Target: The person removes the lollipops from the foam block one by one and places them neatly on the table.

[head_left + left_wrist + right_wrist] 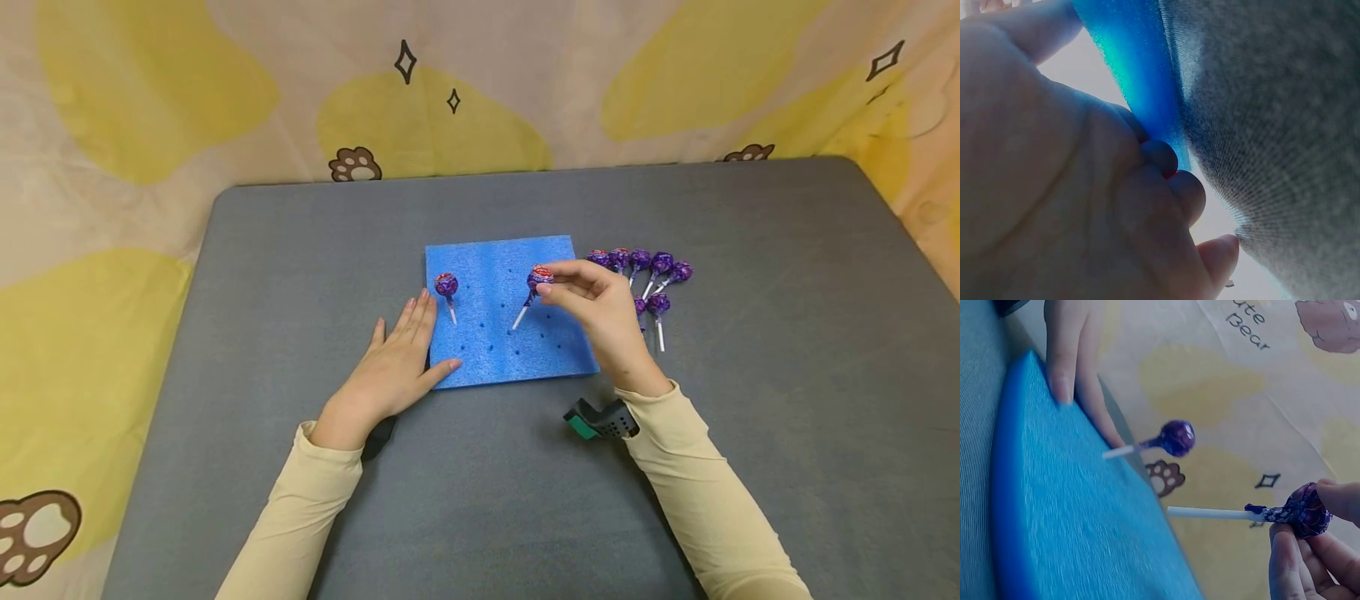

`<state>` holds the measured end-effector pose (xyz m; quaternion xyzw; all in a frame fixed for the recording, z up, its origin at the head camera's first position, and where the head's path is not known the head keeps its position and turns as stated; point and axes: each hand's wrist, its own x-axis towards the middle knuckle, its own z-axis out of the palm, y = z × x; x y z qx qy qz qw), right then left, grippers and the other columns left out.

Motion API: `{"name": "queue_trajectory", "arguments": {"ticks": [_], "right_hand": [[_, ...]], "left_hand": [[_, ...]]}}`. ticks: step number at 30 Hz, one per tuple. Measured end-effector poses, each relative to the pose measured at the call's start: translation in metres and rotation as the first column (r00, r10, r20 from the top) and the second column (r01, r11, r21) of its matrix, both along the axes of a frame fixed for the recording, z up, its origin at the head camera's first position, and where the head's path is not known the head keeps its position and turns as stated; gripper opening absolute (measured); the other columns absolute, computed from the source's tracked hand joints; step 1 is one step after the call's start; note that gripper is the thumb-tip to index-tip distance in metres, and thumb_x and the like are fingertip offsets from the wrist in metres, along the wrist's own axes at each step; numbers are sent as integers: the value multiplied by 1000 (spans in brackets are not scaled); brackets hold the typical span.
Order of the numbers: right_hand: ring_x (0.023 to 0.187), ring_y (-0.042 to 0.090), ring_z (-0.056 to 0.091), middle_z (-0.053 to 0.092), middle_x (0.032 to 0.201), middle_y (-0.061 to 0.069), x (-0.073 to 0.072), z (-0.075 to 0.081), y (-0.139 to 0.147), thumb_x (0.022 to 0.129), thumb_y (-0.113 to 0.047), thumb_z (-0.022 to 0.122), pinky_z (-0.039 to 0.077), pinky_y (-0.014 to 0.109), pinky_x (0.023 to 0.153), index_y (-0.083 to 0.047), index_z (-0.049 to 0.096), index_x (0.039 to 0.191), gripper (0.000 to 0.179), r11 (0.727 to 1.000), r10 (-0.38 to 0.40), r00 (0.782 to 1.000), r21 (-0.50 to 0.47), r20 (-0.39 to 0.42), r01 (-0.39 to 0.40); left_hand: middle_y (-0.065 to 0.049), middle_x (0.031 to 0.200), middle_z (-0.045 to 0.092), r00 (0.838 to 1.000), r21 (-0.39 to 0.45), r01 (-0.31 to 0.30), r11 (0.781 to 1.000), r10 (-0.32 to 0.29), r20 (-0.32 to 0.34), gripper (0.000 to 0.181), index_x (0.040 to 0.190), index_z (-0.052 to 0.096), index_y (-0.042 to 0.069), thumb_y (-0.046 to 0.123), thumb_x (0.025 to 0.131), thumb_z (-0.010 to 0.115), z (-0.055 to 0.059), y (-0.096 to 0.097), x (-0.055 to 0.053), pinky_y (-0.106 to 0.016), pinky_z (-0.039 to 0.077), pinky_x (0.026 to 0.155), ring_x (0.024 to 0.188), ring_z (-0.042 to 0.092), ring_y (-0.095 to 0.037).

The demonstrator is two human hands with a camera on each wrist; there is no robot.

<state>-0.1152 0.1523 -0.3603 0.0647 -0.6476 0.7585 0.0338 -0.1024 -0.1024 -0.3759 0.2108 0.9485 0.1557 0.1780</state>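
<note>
A blue foam board (487, 367) dotted with small holes lies flat on the table. Its left edge is steadied by my left hand (393, 367), which has fairly straight fingers and its thumb at the near left corner. My right hand (611, 321) pinches the wrapped head of a purple and red lollipop (538, 279) over the board's right half. In the right wrist view the white stick of this held lollipop (1307, 512) points at the board. Another lollipop (446, 285) stands upright in the board near its left edge, its stick end sunk in the foam.
Several purple-wrapped lollipops (661, 263) lie on the grey table (787, 333) to the right of the board, partly hidden behind my right hand. A patterned yellow and cream cloth (480, 125) hangs behind the table. A black and green wrist device (600, 419) sits under my right wrist.
</note>
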Motion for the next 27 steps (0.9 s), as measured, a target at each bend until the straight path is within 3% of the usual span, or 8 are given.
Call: {"name": "queue_trajectory", "arguments": {"ticks": [9, 14, 27], "right_hand": [[78, 14, 67, 70, 91, 3, 6, 4, 22, 83, 3, 68, 54, 29, 75, -1, 70, 97, 14, 996, -89, 995, 25, 41, 88], [76, 12, 66, 69, 89, 5, 4, 6, 34, 82, 4, 69, 54, 28, 72, -4, 71, 93, 14, 992, -121, 991, -38, 58, 123], [72, 17, 66, 70, 87, 10, 2, 16, 71, 82, 9, 66, 55, 27, 71, 4, 71, 90, 11, 961, -198, 978, -185, 65, 207]], "left_hand": [[-9, 157, -8, 1000, 4, 1, 1000, -1, -3, 87, 150, -2, 4, 53, 95, 44, -1, 0, 0, -59, 1, 109, 143, -6, -24], [-10, 157, -8, 1000, 0, 2, 1000, -2, -1, 87, 150, -2, 3, 53, 95, 43, -1, 0, 0, -59, 1, 109, 143, -6, -25], [-10, 157, -7, 1000, 3, 4, 1000, -4, -4, 86, 150, -1, 3, 53, 96, 43, -2, 0, 0, -59, 1, 109, 143, -5, -25]]}}
